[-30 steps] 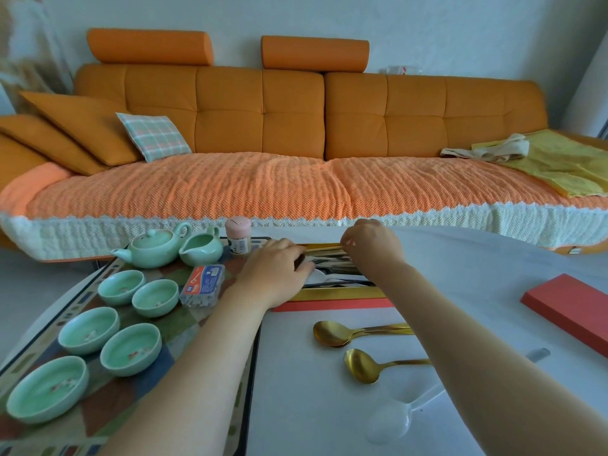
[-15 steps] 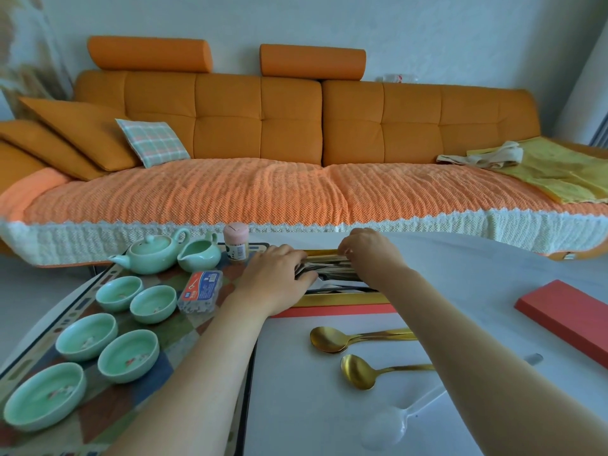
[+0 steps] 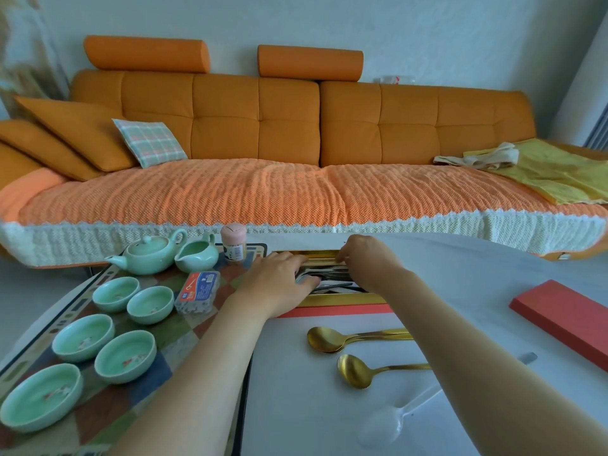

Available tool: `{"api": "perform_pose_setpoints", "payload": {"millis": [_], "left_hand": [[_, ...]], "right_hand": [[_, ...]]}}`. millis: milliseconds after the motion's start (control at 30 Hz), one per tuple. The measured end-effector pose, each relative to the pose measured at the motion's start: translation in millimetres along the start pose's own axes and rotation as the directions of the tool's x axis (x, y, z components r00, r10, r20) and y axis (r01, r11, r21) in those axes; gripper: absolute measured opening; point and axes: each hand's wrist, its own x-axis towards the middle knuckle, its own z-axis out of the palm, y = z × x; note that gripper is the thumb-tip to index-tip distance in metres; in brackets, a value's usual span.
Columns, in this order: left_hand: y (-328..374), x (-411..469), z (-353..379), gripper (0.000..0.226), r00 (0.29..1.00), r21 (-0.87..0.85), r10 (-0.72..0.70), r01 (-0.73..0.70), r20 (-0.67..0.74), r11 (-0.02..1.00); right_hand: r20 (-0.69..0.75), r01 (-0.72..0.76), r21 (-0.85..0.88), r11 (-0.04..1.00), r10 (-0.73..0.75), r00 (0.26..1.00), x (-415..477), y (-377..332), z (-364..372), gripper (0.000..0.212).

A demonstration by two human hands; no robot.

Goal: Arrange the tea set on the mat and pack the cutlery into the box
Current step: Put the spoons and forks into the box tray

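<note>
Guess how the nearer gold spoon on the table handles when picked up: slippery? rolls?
The nearer gold spoon looks like polished metal, so probably rigid and a bit slick to pinch. It lies flat on the smooth white table, so it may slide if pushed. Its rounded bowl could rock or pivot it; rolling seems unlikely.

No legible text; print on small blue-orange packet (image 3: 197, 290) too blurred.

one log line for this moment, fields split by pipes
left hand on cutlery in box | right hand at cutlery | two gold spoons outside | cups on mat
</note>
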Motion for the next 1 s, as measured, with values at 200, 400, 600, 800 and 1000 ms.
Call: {"api": "perform_pose_setpoints", "payload": {"millis": [200, 400, 600, 800, 1000], "left_hand": [[8, -8, -9, 0.048, 0.984, -0.017, 0.078, -0.082, -0.161, 0.997], [36, -32, -25, 0.013, 0.926, -0.029, 0.191, -0.212, -0.326, 0.977], [76, -64, -32, 0.013, 0.988, -0.156, 0.140, -0.129, 0.065, 0.979], [90, -81, -25, 0.043, 0.930, -0.037, 0.186, -0.183, 0.316, 0.982], [87, -85, -21, 0.033, 0.934, -0.135, 0.135, -0.095, 0.330, 0.986]], "right_hand": [[-0.121, 0.014, 0.284, 0.959, 0.021, 0.992, -18, -2, -23, 0.035], [-0.025, 0.131, 0.377, 0.917, -0.131, 0.991, -63, -17, -60, 0.031], [0.295, 0.053, 0.258, 0.965, -0.130, 0.947, -110, -11, -77, 0.022], [0.442, 0.005, 0.262, 0.965, -0.125, 0.888, -140, 7, -61, 0.008], [0.437, 0.036, 0.262, 0.964, -0.152, 0.887, -142, 9, -54, 0.013]]}}
